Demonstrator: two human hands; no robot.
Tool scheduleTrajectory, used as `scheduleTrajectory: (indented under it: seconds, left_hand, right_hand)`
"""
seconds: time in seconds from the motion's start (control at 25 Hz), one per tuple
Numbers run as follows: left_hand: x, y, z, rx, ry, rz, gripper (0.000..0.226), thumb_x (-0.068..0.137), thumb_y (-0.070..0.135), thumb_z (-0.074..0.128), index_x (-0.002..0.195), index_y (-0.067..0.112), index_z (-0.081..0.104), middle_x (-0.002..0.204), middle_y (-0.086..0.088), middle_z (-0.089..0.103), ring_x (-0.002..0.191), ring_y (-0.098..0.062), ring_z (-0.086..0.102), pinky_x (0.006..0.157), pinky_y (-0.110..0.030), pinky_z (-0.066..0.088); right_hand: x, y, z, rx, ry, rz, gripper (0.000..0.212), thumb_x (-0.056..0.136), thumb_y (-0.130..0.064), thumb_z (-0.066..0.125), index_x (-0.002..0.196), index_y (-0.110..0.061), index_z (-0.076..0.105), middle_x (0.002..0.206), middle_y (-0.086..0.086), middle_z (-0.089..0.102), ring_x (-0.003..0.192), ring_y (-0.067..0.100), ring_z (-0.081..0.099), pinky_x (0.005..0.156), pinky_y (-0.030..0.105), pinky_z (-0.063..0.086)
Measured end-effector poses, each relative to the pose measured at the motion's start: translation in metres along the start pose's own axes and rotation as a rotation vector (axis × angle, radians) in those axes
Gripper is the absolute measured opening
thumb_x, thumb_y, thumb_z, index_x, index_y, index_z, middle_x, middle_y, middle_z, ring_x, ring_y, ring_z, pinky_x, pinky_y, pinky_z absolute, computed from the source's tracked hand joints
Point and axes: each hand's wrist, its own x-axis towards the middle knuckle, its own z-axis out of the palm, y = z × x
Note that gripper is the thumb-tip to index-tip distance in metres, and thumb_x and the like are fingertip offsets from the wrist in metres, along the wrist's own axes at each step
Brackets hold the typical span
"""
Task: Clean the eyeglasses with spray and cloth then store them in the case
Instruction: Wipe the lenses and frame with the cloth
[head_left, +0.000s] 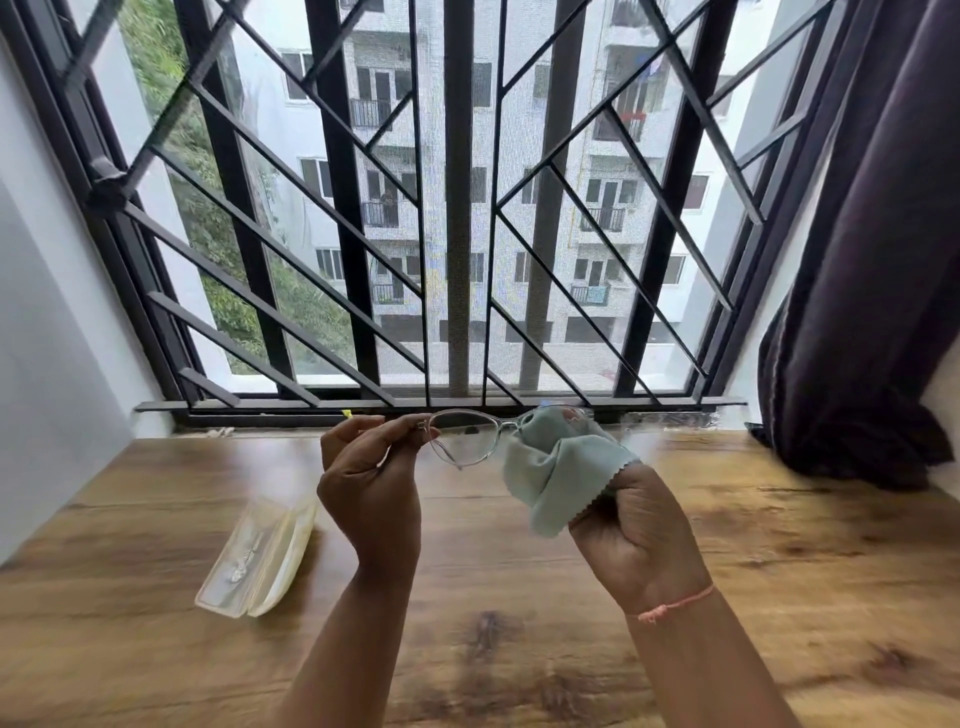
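Glasses (470, 435): left hand (371, 480) pinches one end; right hand (631, 525) grips cloth (556, 467) round the far lens. Step: wiping. Next, likely the near lens, then case (260, 556), open below the left hand.

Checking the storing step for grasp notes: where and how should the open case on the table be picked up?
Judging by its pose, grip the case across its narrow width, mid-length, from above: it lies flat and open on the table, long sides exposed. The left hand is nearer.
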Motion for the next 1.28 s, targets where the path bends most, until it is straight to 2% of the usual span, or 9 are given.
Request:
scheduleTrajectory:
  seconds: [0.2,0.44,0.56,0.64,0.76,0.88,1.04,1.16,1.28]
  left_hand:
    - [-0.003,0.000,0.001,-0.017,-0.012,-0.011,0.041,0.060,-0.008,0.075,0.076,0.029,0.068,0.071,0.031,0.063,0.085,-0.028,0.054,0.071,-0.015,0.045]
    - [-0.006,0.006,0.001,-0.010,-0.055,0.046,0.044,0.061,-0.007,0.074,0.075,0.034,0.067,0.073,0.033,0.063,0.084,-0.026,0.052,0.072,-0.016,0.043]
    - [-0.004,0.005,0.001,-0.011,-0.044,0.038,0.046,0.061,-0.006,0.074,0.070,0.039,0.071,0.072,0.033,0.063,0.084,-0.032,0.054,0.072,-0.024,0.045]
    - [-0.002,0.004,0.001,-0.029,-0.022,0.008,0.054,0.060,-0.008,0.075,0.076,0.043,0.072,0.073,0.031,0.064,0.084,-0.033,0.054,0.072,-0.032,0.048]
    - [0.001,0.001,0.001,-0.035,0.007,-0.029,0.059,0.059,-0.009,0.075,0.079,0.047,0.070,0.073,0.031,0.064,0.086,-0.024,0.054,0.072,-0.025,0.047]
    - [0.001,0.002,0.000,-0.031,0.024,-0.042,0.066,0.060,-0.008,0.075,0.098,0.043,0.060,0.074,0.031,0.063,0.086,-0.024,0.055,0.072,-0.022,0.046]
    - [0.003,-0.001,-0.002,-0.022,0.024,-0.052,0.059,0.061,-0.006,0.076,0.092,0.042,0.065,0.074,0.030,0.064,0.086,-0.025,0.055,0.074,-0.033,0.048]
    - [0.004,-0.002,-0.002,-0.031,0.026,-0.071,0.055,0.061,-0.006,0.076,0.076,0.046,0.071,0.073,0.030,0.064,0.086,-0.026,0.056,0.073,-0.029,0.048]
    - [0.003,-0.003,-0.003,-0.002,0.008,-0.028,0.043,0.060,-0.005,0.076,0.068,0.037,0.071,0.072,0.030,0.064,0.085,-0.032,0.057,0.070,-0.020,0.048]
  right_hand:
    - [0.005,0.010,-0.004,-0.059,0.038,0.000,0.038,0.065,0.027,0.043,0.097,0.009,0.054,0.082,0.017,0.052,0.061,0.030,0.055,0.053,0.030,0.052]
    - [0.009,0.015,0.004,0.004,0.289,-0.012,0.024,0.073,0.015,0.047,0.084,0.000,0.062,0.066,0.017,0.060,0.051,0.025,0.061,0.048,0.029,0.051]
    - [0.009,0.011,0.006,0.090,0.355,-0.023,0.016,0.080,0.006,0.054,0.079,-0.008,0.062,0.059,0.008,0.064,0.059,0.021,0.061,0.047,0.027,0.053]
    - [0.008,0.008,0.006,0.139,0.351,-0.034,0.011,0.082,0.000,0.056,0.081,-0.010,0.062,0.059,0.006,0.067,0.065,0.022,0.061,0.050,0.031,0.055]
    - [0.007,0.007,0.004,0.143,0.342,-0.033,0.013,0.081,0.001,0.056,0.077,-0.009,0.062,0.061,0.008,0.067,0.059,0.020,0.064,0.054,0.032,0.056]
    - [0.005,0.006,0.002,0.152,0.285,-0.043,0.025,0.075,0.010,0.050,0.067,-0.007,0.067,0.064,0.010,0.066,0.054,0.021,0.065,0.054,0.032,0.056]
    - [-0.007,-0.002,0.009,-0.025,0.094,-0.036,0.026,0.057,0.010,0.048,0.053,-0.003,0.070,0.061,0.005,0.068,0.052,0.017,0.064,0.051,0.024,0.053]
    - [-0.005,0.002,0.005,-0.076,-0.005,-0.030,0.031,0.058,0.016,0.047,0.069,0.001,0.071,0.069,0.009,0.066,0.059,0.020,0.061,0.054,0.025,0.052]
    - [0.002,0.010,-0.002,-0.039,0.034,-0.031,0.040,0.061,0.025,0.044,0.092,0.009,0.064,0.079,0.018,0.062,0.062,0.028,0.060,0.058,0.032,0.052]
